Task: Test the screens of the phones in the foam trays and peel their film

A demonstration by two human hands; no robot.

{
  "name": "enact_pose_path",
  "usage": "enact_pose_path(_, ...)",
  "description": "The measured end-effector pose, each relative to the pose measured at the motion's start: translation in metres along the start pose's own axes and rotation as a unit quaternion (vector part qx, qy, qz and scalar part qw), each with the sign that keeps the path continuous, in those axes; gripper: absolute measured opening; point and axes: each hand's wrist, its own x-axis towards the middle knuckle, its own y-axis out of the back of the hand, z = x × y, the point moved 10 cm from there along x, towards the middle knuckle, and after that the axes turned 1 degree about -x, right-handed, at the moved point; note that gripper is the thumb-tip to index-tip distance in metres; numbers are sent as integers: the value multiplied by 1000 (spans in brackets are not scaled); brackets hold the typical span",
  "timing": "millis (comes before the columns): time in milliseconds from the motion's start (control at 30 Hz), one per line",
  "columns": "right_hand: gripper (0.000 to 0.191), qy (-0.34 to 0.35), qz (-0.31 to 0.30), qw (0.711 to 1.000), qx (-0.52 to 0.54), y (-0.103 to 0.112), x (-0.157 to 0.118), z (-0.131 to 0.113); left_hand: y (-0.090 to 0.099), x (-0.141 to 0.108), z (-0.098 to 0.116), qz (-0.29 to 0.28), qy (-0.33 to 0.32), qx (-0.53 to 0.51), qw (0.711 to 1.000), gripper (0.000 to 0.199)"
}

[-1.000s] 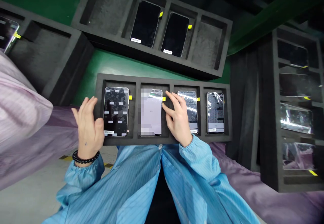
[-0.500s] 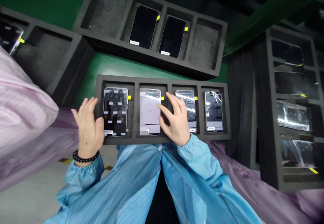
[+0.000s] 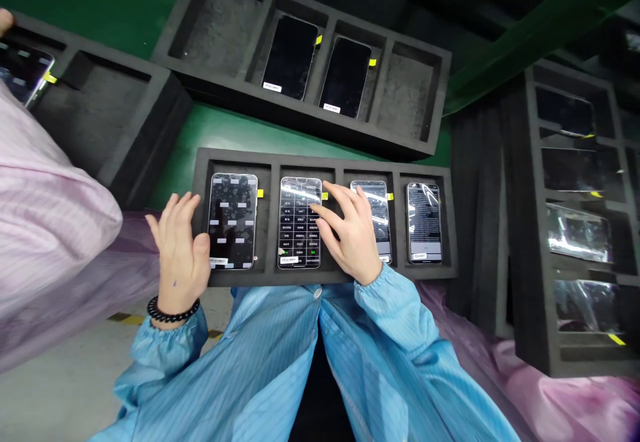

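Note:
In front of me lies a black foam tray [image 3: 320, 277] whose compartments each hold a phone. My left hand [image 3: 180, 252], fingers apart, rests against the tray's left end beside a phone with grey blocks on a dark screen [image 3: 233, 222]. Over the second compartment, my right hand [image 3: 353, 232] has its fingers spread, the index fingertip at the right edge of a phone showing a menu grid [image 3: 300, 225]. That hand partly covers the phone with a grey lower screen [image 3: 373, 212]. At the right end sits a phone with lines of text [image 3: 425, 222].
Behind stands another foam tray [image 3: 300, 109] with two dark phones. A foam tray [image 3: 105, 109] at left holds a phone, near a person's pink sleeve [image 3: 55, 195]. Stacked foam trays [image 3: 537, 242] with wrapped phones stand at right, below a green beam [image 3: 540, 42].
The second phone's screen has switched from a pale, partly blocky page to a dark menu grid. My hands keep nearly the same pose. A co-worker's fingertip now shows at the upper left.

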Motion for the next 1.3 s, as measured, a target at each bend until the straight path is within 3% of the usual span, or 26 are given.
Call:
enact_pose_path(233,34,12,-15,999,-38,-9,3,-3,0,0,-1,3,-1,-8,1000,57)
enact_pose_path(400,39,52,2,998,24,-1,0,-10,0,0,0,0,-2,-18,1000,56)
enact_pose_path(533,32,18,16,1000,4,3,4,-4,0,0,0,0,3,-13,1000,58)
enact_pose_path(767,42,18,-74,995,-59,-24,13,-7,0,1,0,-6,3,-1,1000,60)
enact_pose_path(933,42,1,-22,999,-31,-11,11,0,7,11,19,13,-39,34,999,62)
enact_pose_path(1033,39,2,-7,1000,-13,-8,7,3,1,21,29,-11,-63,51,997,56)
enact_pose_path(1300,33,9,14,1000,-4,-5,4,0,-7,38,20,-36,-27,87,995,59)
